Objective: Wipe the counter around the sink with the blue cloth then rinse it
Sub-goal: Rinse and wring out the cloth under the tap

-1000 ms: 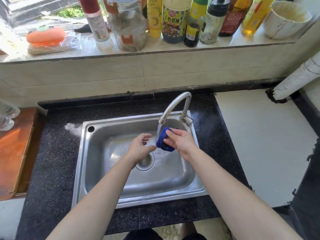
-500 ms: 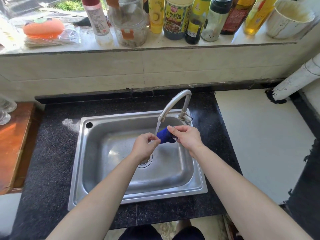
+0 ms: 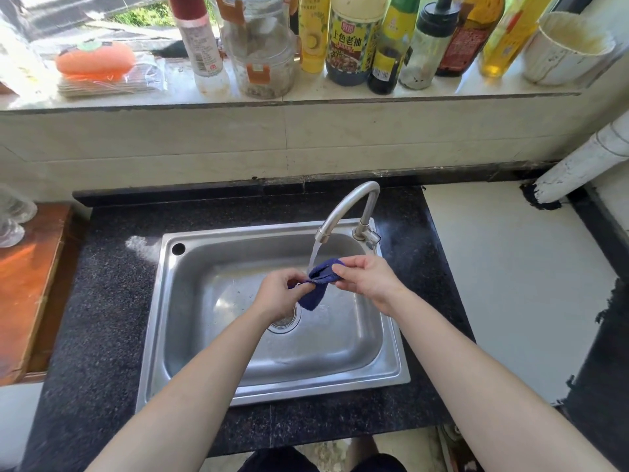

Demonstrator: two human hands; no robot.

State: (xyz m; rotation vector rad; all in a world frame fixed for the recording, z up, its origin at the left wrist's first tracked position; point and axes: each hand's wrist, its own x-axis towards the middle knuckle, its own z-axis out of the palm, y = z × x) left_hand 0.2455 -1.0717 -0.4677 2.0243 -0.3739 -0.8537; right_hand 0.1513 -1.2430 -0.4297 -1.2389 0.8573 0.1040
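Note:
The blue cloth (image 3: 316,287) hangs stretched between both hands over the steel sink (image 3: 190,335), right under the running stream from the tap (image 3: 350,206). My left hand (image 3: 280,294) pinches its left edge. My right hand (image 3: 366,277) pinches its upper right corner. A fold of the cloth droops towards the drain (image 3: 284,321). The black speckled counter (image 3: 102,318) surrounds the sink.
A window ledge behind holds several bottles (image 3: 350,39), jars (image 3: 258,46), a white pot (image 3: 568,49) and an orange sponge (image 3: 95,59). A wooden board (image 3: 27,284) lies left of the counter. A white surface (image 3: 510,274) and a white pipe (image 3: 585,161) are on the right.
The cloth was bunched in my right hand under the water; my left hand has taken hold of it and both hands have pulled it open.

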